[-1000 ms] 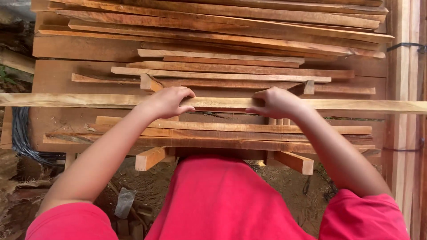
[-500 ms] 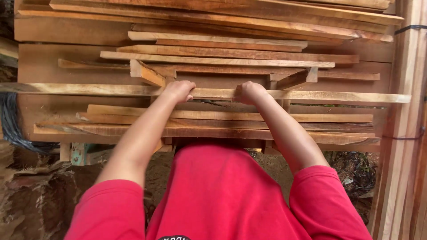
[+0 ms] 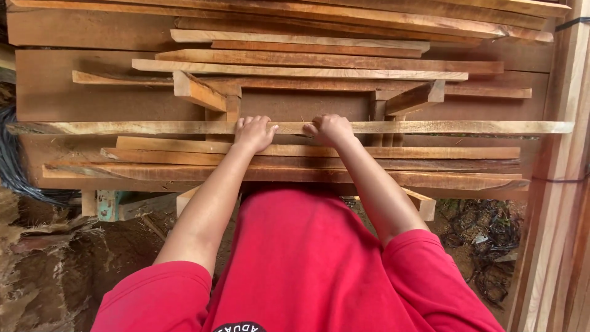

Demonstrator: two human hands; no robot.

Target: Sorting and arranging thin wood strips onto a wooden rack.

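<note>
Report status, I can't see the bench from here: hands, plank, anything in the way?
Left hand and right hand both gripping the long thin plank, side by side near its middle. Plank lies flat across the stacked boards. Nothing on top of it.

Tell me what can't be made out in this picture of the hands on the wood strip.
- Head view: the palms of the left hand and right hand, turned down onto the strip.
- The bench underside, hidden by the boards.
- The upright planks, cut off by the right edge.
</note>
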